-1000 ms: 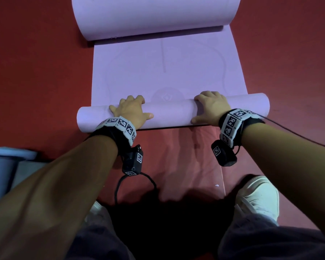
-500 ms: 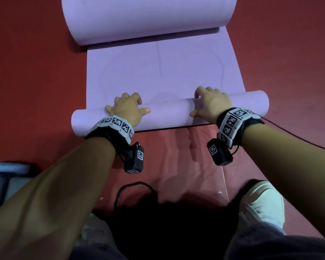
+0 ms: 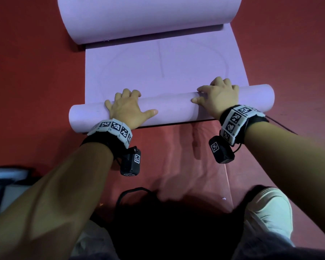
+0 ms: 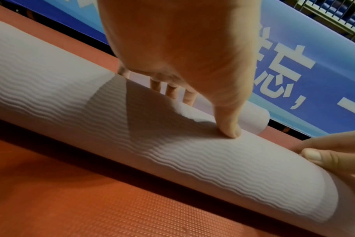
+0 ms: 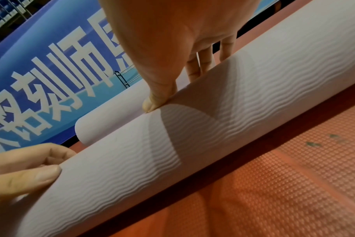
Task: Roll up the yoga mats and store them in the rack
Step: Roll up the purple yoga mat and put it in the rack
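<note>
Both hands lie palm-down on the near roll of the lilac yoga mat [image 3: 163, 72], fingers draped over its top and far side: the left hand [image 3: 127, 107] sits toward the roll's left end with its thumb stretched along the surface, and the right hand [image 3: 217, 95] presses toward the right end, its thumb dug into the wavy-textured underside, as the right wrist view shows. Neither hand closes round the roll; they press and push on it with loosely spread fingers. Compared with a second ago, the roll [image 3: 173, 107] has travelled farther up the mat and grown a little thicker, the flat stretch between it and the far curled end [image 3: 148, 15] has shortened, and more of the red floor [image 3: 32, 76] lies bare on the near side. The roll sits slightly askew, its right end farther forward than its left and overhanging the mat's right edge, so it looks to be telescoping; evening out the push would probably tidy it. I judge the rolling roughly half done, with the far curl still to be taken in. No rack appears in any view, so storing comes later.
</note>
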